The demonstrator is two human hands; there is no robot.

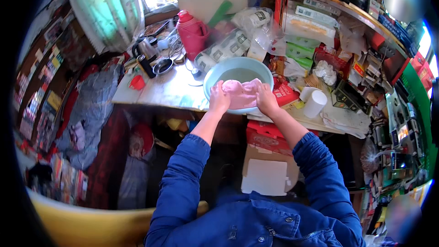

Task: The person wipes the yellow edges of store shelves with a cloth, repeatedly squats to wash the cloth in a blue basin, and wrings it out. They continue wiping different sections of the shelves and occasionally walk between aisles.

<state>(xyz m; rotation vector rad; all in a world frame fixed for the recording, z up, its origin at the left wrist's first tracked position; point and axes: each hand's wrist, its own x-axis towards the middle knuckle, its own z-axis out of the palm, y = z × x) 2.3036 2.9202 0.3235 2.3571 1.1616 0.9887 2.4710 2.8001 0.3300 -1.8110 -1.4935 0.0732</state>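
A pink cloth point(240, 94) is stretched between my two hands above the near part of a light blue plastic basin point(265, 70). My left hand point(218, 98) grips its left end, and my right hand point(267, 98) grips the right end. Greyish water point(236, 74) shows in the basin beyond the cloth. The basin stands at the front edge of a cluttered table point(161, 87). The cloth hides the basin's near inside.
Left of the basin stand a pink thermos flask point(192, 36), a black bottle point(145, 66), a small pan point(163, 66) and a red cup point(137, 82). A white paper roll point(315, 103) and a red packet point(284, 92) lie to the right. Cardboard point(264, 175) sits below.
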